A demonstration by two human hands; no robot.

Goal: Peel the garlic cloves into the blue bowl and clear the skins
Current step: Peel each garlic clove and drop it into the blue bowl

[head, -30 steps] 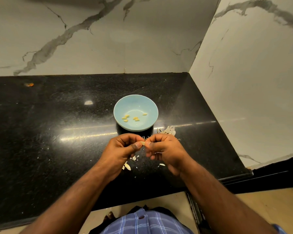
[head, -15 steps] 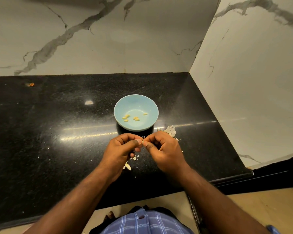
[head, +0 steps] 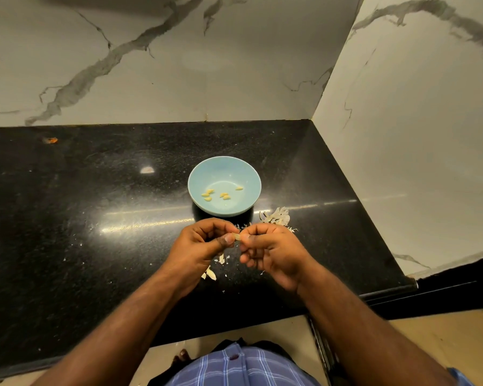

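Observation:
A blue bowl (head: 248,174) stands on the black counter (head: 81,218) with several peeled yellowish garlic cloves (head: 223,195) in it. Just in front of the bowl my left hand (head: 201,246) and my right hand (head: 273,252) meet. Both pinch one small pale garlic clove (head: 237,237) between thumbs and fingertips. Garlic skins (head: 276,217) lie in a pile right of the bowl, and more skin flakes (head: 211,273) lie on the counter under my hands.
Marble walls close the counter at the back and on the right. A small orange speck (head: 50,140) lies at the far left. Fine white crumbs are scattered left of my hands. The counter's front edge runs just below my forearms.
My right hand has turned slightly, its lower fingers now spread under the clove. Both hands stay in place, still pinching the clove.

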